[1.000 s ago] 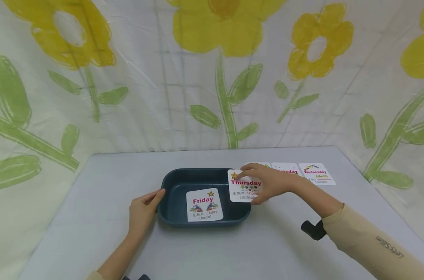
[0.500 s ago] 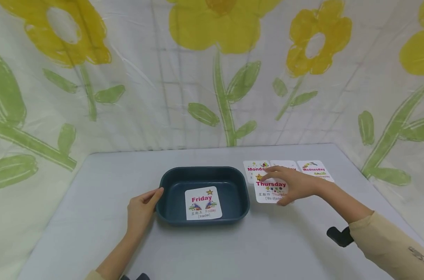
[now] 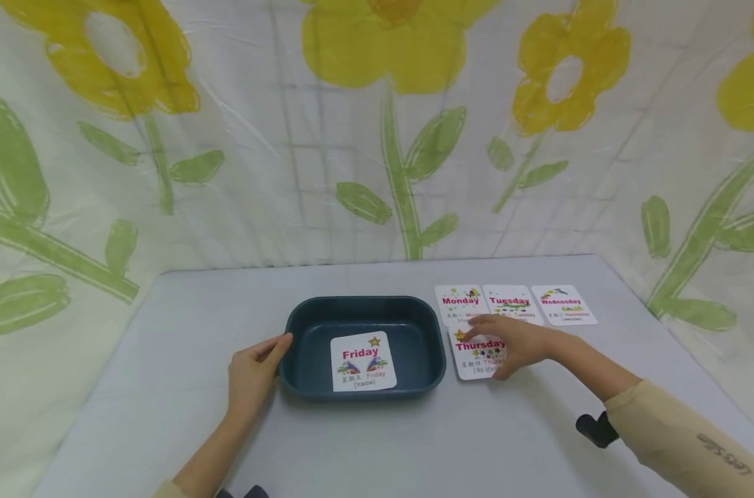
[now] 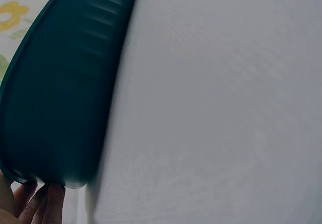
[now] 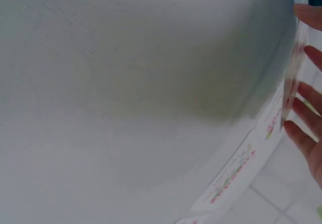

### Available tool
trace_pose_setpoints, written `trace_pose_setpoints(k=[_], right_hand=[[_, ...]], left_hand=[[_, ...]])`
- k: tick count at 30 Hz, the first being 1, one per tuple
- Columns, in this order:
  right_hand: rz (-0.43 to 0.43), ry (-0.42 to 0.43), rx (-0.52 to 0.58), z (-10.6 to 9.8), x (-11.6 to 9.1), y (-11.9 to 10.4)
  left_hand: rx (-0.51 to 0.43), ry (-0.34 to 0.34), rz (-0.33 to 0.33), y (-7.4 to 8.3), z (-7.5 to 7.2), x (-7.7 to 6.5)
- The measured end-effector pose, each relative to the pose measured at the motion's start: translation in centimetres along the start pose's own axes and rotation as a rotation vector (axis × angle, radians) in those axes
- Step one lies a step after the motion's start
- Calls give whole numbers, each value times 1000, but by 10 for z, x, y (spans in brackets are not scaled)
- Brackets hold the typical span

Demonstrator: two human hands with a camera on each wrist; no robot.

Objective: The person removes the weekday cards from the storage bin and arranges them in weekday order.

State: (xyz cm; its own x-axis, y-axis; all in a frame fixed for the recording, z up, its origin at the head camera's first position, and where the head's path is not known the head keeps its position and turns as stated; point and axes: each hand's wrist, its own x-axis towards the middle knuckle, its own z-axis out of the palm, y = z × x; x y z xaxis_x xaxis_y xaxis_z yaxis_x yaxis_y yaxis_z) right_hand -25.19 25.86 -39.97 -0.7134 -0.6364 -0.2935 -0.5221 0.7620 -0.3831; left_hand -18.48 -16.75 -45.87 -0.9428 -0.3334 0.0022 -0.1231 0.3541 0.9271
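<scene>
My left hand (image 3: 249,377) pinches the left rim of a dark teal plastic tray (image 3: 305,346). In the left wrist view its fingers (image 4: 53,206) lie under the tray's end wall. Inside the tray lies a white Friday card (image 3: 363,363). To the tray's right, my right hand (image 3: 523,342) grips a white Thursday card (image 3: 473,356) by its edges, thumb at the near side and fingers at the far side, covering its right part. The right wrist view has this card (image 5: 293,78) edge-on, at or just above the table; whether it touches cannot be told.
Behind the Thursday card, a row of cards lies on the table: Monday (image 3: 459,301), Tuesday (image 3: 510,301) and Wednesday (image 3: 564,304). The light grey table (image 3: 377,449) ends at the back against a curtain (image 3: 252,207) printed with yellow flowers.
My right hand has carried the Thursday card from over the tray's right end to the right, then down toward the table in front of Monday and Tuesday. The left hand keeps its hold.
</scene>
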Motion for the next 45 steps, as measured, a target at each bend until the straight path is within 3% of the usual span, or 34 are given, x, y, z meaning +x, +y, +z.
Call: trace_pose_setpoints(k=[45], right_hand=[[-17, 3, -62, 15, 10, 7]], left_hand=[[3, -3, -9, 1, -1, -2]])
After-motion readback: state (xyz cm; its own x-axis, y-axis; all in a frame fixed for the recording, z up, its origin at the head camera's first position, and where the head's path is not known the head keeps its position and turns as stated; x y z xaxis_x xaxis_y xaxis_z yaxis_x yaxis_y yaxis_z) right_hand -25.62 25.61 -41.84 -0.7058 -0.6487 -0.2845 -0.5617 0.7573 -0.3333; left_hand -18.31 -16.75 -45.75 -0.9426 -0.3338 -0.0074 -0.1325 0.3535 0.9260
